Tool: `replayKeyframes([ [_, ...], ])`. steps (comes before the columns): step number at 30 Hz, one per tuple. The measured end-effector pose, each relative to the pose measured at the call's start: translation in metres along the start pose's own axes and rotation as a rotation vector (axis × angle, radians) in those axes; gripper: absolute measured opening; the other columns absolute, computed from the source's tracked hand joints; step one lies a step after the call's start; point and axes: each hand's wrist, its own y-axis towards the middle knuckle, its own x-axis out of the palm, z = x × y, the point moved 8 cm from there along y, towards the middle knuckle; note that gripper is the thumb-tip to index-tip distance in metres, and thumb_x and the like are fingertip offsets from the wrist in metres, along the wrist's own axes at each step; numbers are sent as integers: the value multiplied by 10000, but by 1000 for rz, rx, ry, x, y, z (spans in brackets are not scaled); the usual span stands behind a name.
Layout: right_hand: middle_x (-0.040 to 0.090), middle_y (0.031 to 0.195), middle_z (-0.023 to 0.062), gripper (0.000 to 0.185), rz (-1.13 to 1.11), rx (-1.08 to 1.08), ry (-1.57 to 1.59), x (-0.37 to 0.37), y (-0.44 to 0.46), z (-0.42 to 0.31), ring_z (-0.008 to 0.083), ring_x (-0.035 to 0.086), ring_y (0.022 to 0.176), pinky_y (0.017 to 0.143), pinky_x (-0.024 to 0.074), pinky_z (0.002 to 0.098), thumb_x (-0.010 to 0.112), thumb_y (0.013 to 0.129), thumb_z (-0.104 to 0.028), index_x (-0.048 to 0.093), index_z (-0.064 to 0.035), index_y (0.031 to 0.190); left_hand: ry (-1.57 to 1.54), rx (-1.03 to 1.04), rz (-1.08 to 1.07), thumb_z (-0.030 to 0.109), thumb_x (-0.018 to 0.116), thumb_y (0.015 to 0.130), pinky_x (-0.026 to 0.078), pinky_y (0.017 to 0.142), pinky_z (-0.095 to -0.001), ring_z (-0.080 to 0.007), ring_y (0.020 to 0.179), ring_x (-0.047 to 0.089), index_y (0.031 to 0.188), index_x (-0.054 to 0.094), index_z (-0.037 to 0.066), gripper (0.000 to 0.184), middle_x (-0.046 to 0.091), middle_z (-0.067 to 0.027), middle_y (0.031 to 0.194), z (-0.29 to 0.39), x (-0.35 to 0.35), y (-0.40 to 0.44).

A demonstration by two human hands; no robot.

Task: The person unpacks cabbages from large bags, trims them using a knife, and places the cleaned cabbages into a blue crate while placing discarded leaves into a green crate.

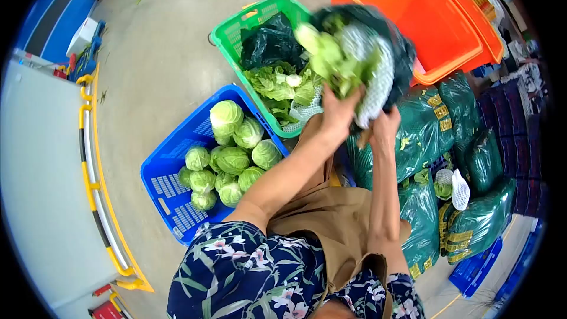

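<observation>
My left hand (338, 110) is closed on a bunch of loose cabbage leaves (332, 59), blurred by motion. Beside it, my right hand (385, 126) grips the lower edge of a dark green plastic bag (403, 53). A white foam net (378, 82) is bunched between the leaves and the bag. This bundle hangs over the right side of a green crate (227, 53), which contains cabbage leaves (274, 85), another dark bag (271, 41) and netting. Nearer me, a blue crate (171, 156) carries several round green cabbages (233, 160).
Orange bins (407, 6) stand at the upper right. Stuffed green plastic sacks (422, 136) lie to my right, with a white foam net (460, 189) among them. A yellow-and-black rail (88, 171) runs along the left, beside the concrete floor (159, 41).
</observation>
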Motion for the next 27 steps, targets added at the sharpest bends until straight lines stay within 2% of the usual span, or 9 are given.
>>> replayKeyframes([
  [4,650,829,66,219,-164,-60,-62,93,66,35,169,631,668,620,535,322,620,773,-58,621,24,976,588,426,62,173,777,743,418,935,-367,-259,1060,526,1311,386,-16,714,534,-156,1210,99,-22,72],
  [8,494,1260,221,553,64,-190,-422,84,59,30,342,471,1201,898,497,406,807,641,-171,617,30,1119,620,359,-25,221,776,777,452,929,-368,-236,1076,550,1371,377,26,741,548,-121,1253,102,-91,181],
  [10,571,977,153,324,8,-14,-452,35,65,86,284,612,781,605,533,396,751,650,-124,639,32,911,1347,212,265,280,846,653,437,966,-459,-353,1192,490,1418,327,114,939,447,-209,1367,76,-181,239],
  [12,590,893,84,333,-38,348,54,-31,22,113,191,605,580,446,469,320,697,780,-161,590,-5,1054,1422,162,294,272,803,700,389,1000,-533,-461,1287,323,1475,192,152,995,150,-321,1456,55,-178,214],
  [13,584,841,98,374,-31,413,377,-58,5,121,238,635,601,420,460,338,642,863,-184,529,-71,1201,1461,63,257,256,773,743,390,996,-505,-459,1246,362,1475,197,113,943,215,-313,1432,41,-165,206],
  [16,572,821,114,390,172,578,715,-175,-63,148,284,612,640,506,516,427,597,929,-296,497,-271,1306,1605,556,-73,180,687,810,409,947,-429,-394,1134,472,1278,463,-20,556,460,-248,1254,-6,-95,184],
  [19,447,599,-45,151,280,631,688,-289,-132,160,72,354,451,421,346,270,675,881,-250,555,-209,962,1223,742,-536,127,663,791,438,896,-391,-320,1034,554,1127,577,-22,378,596,-172,1073,-71,18,111],
  [23,570,705,42,270,595,445,622,-416,-193,136,105,484,501,420,409,235,725,831,-202,563,-107,1024,1160,212,-1093,165,677,792,502,797,-357,-235,879,634,1155,587,2,408,653,-151,1008,-199,123,-3],
  [27,608,752,79,361,819,287,560,-518,-209,135,129,556,541,413,422,223,724,818,-154,559,-20,1110,1352,-181,-1533,250,716,793,514,825,-345,-245,958,639,1225,572,37,503,646,-173,1092,-345,156,-92],
])
